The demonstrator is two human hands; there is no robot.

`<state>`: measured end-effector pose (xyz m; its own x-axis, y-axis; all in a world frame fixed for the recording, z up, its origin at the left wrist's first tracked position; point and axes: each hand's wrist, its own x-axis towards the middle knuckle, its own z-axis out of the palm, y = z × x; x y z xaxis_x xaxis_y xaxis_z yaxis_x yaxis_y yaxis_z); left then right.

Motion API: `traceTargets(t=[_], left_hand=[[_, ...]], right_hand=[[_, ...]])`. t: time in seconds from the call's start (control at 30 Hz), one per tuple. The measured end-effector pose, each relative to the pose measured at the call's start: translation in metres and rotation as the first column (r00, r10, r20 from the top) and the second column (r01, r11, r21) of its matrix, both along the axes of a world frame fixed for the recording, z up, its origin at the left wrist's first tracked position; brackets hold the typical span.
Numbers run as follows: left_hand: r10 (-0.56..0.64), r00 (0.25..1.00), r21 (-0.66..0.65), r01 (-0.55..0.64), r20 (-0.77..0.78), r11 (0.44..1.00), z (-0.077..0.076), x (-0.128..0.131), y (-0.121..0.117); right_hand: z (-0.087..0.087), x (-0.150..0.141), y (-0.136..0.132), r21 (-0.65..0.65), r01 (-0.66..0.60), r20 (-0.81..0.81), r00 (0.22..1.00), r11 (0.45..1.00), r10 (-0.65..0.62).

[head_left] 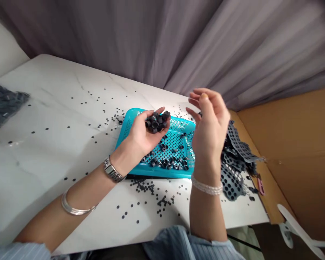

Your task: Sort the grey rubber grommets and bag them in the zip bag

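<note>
My left hand [142, 135] is cupped, palm up, over the blue plastic basket [151, 169]. A heap of small black rubber caps [156, 122] rests in its palm and against its fingers. To the right, my right hand [211, 115] is raised above the basket's right side, its back toward me. Its fingers are spread and I see nothing held in them. More small black caps [168, 163] lie loose on the basket's lattice floor, mostly along the near side. My right wrist and forearm cover the basket's right end.
Small black discs [143, 186] are scattered over the white marbled table [43, 159]. Perforated dark rubber sheets [234, 162] lie piled at the right, beside a pink tool [260, 186] and a cardboard sheet [292, 151]. A clear bag [5, 104] of dark pieces lies far left. Grey curtains hang behind.
</note>
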<state>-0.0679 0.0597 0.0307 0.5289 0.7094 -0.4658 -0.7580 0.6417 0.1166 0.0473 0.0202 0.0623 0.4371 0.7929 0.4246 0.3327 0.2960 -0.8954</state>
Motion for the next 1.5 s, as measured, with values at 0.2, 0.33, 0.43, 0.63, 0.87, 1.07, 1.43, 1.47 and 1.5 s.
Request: traceTargets(t=[0.2,0.33,0.43,0.63,0.87,1.07,1.43,1.47,1.5], left_hand=[[0.146,0.984,0.085,-0.137,-0.106,0.987,0.002,-0.003,0.006],[0.179,0.979,0.007,-0.179,-0.096,0.984,0.013,-0.009,0.006],[0.175,0.979,-0.026,-0.178,-0.103,0.984,0.024,-0.016,0.006],[0.172,0.975,-0.033,-0.178,-0.142,0.983,0.039,-0.028,0.007],[0.156,0.98,-0.029,-0.16,-0.12,0.987,0.042,-0.031,0.003],[0.159,0.979,-0.039,-0.165,-0.124,0.986,0.042,-0.031,0.003],[0.155,0.98,-0.063,-0.164,-0.128,0.984,0.045,-0.031,0.002],[0.155,0.979,-0.062,-0.164,-0.13,0.984,0.045,-0.031,0.002],[0.154,0.979,-0.058,-0.163,-0.135,0.985,0.044,-0.03,0.003]], right_hand=[[-0.04,-0.024,0.018,-0.131,-0.306,-0.75,0.652,0.943,0.108],[-0.039,-0.029,0.019,-0.073,-0.393,-0.886,0.447,0.917,0.121],[-0.029,-0.026,0.015,-0.039,-0.431,-0.924,0.358,0.901,0.131],[-0.01,-0.021,0.007,0.032,-0.507,-0.942,0.273,0.862,0.195],[-0.001,-0.019,0.003,0.037,-0.523,-0.937,0.278,0.852,0.212],[-0.002,-0.018,0.002,0.043,-0.524,-0.884,0.376,0.85,0.276],[-0.001,-0.017,-0.003,0.023,-0.481,-0.861,0.436,0.876,0.262],[-0.001,-0.016,-0.003,0.02,-0.473,-0.855,0.448,0.881,0.26],[-0.001,-0.015,-0.003,0.017,-0.468,-0.85,0.459,0.883,0.26]])
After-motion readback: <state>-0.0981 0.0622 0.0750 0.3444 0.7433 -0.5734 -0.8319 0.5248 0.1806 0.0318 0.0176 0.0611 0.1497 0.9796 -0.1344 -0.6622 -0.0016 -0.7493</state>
